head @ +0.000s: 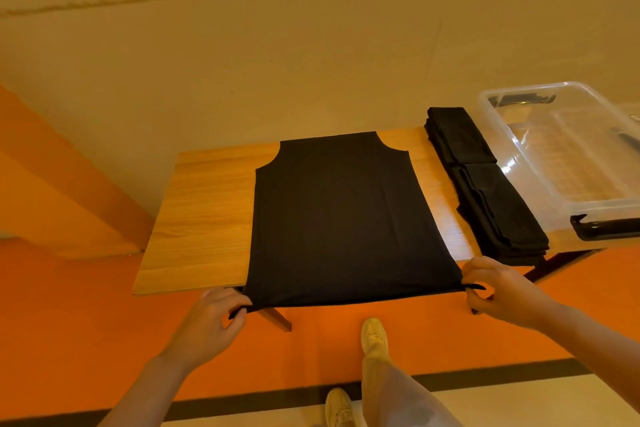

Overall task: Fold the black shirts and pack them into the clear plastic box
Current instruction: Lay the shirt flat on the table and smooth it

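Note:
A black sleeveless shirt (341,215) lies spread flat on the wooden table (204,211), its hem hanging just over the near edge. My left hand (213,319) pinches the hem's left corner. My right hand (498,291) pinches the right corner, so the hem is stretched between them. To the right of the shirt lie two stacks of folded black shirts (485,184), one behind the other. Beyond them at the far right stands the clear plastic box (568,156) with black latches, with no shirts visible inside.
The table stands against a beige wall (277,62). An orange floor (86,340) runs below, with a dark stripe near my feet. My leg and light shoes (374,336) are under the table's near edge.

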`<move>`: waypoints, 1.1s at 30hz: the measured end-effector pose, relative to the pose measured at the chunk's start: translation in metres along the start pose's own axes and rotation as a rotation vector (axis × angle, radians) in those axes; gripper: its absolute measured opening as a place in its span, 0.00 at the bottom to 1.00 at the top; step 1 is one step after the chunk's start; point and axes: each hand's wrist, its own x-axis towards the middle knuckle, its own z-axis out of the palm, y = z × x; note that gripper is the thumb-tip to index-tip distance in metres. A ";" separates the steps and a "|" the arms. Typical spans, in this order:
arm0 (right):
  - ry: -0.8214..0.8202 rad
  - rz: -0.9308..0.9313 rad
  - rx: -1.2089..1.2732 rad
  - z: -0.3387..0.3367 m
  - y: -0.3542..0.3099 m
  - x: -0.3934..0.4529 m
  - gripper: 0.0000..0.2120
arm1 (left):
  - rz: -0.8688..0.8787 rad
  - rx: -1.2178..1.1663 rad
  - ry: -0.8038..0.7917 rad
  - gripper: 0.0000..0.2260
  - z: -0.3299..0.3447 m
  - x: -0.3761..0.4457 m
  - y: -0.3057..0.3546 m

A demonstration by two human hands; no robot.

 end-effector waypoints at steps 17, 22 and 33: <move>0.269 0.252 0.580 -0.112 0.014 0.170 0.05 | -0.451 -0.361 0.301 0.02 -0.081 0.193 -0.014; 0.287 0.298 0.617 -0.141 0.034 0.254 0.07 | -0.492 -0.335 0.322 0.04 -0.089 0.277 -0.032; 0.264 0.442 0.348 -0.111 0.084 0.410 0.11 | -0.621 -0.070 0.235 0.06 -0.019 0.417 -0.109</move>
